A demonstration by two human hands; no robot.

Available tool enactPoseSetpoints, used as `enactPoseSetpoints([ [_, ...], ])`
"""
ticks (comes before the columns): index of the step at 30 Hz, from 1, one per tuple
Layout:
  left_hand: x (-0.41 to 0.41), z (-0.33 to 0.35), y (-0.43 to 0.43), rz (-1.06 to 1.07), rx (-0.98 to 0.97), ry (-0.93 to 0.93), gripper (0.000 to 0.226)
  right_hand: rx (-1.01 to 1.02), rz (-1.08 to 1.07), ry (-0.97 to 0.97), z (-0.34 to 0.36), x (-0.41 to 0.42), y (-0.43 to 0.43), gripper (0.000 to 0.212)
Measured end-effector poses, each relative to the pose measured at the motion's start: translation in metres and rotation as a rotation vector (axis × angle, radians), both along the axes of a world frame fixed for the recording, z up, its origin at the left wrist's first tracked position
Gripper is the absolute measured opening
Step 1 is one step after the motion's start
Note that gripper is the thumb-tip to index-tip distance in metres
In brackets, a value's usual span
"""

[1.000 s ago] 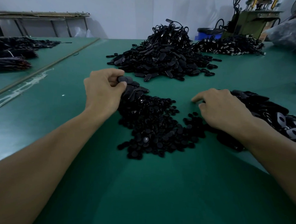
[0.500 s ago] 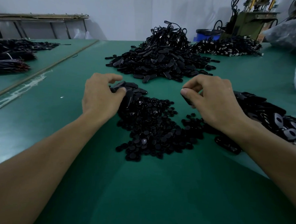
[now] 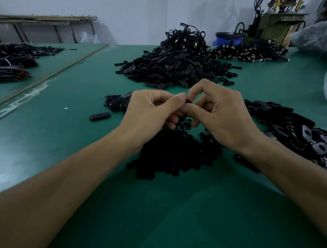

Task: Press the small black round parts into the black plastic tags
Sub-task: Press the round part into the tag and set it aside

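The green table is carrying a tall heap of tags. Nearer than that heap, the left hand and right hand are meeting, fingertips pinching one black tag, probably with a round part under it. It is looking light, stiff and slick, best gripped by its edges.

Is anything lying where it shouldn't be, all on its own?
One black tag lies alone on the green table, left of the left hand, apart from the small tag pile. A whitish smear marks the table's left side. Nothing looks broken.
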State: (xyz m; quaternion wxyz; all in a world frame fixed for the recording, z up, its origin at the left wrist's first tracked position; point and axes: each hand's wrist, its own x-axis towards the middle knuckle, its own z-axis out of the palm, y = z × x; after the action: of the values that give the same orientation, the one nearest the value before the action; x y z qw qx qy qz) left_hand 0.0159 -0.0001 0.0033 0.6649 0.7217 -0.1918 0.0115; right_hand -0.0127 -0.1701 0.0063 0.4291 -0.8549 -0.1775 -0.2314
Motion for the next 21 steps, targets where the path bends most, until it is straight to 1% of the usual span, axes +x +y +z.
enactPoseSetpoints([
  [4, 0.0031, 0.0004, 0.0017, -0.006, -0.123, 0.111, 0.009, 0.068, 0.036, 0.092, 0.0007, 0.0004, -0.0017, 0.008],
  [6, 0.0051, 0.0001, 0.0029, 0.017, -0.162, 0.129, 0.013, 0.080, 0.019, 0.111, -0.0003, 0.0015, -0.0032, 0.003],
  [7, 0.0057, 0.0002, 0.0036, 0.023, -0.175, 0.134, 0.015, 0.086, 0.004, 0.118, -0.0007, 0.0020, -0.0038, 0.005],
  [11, 0.0067, -0.0008, 0.0049, 0.006, -0.177, 0.114, 0.018, 0.123, -0.023, 0.183, -0.0004, 0.0034, -0.0041, 0.012],
  [17, 0.0083, -0.0029, 0.0056, -0.007, -0.158, 0.099, 0.008, 0.319, 0.051, 0.274, 0.0013, 0.0039, -0.0021, 0.014],
  [21, 0.0087, -0.0043, 0.0060, -0.018, -0.143, 0.069, 0.005, 0.365, 0.072, 0.293, 0.0011, 0.0038, -0.0016, 0.014],
])
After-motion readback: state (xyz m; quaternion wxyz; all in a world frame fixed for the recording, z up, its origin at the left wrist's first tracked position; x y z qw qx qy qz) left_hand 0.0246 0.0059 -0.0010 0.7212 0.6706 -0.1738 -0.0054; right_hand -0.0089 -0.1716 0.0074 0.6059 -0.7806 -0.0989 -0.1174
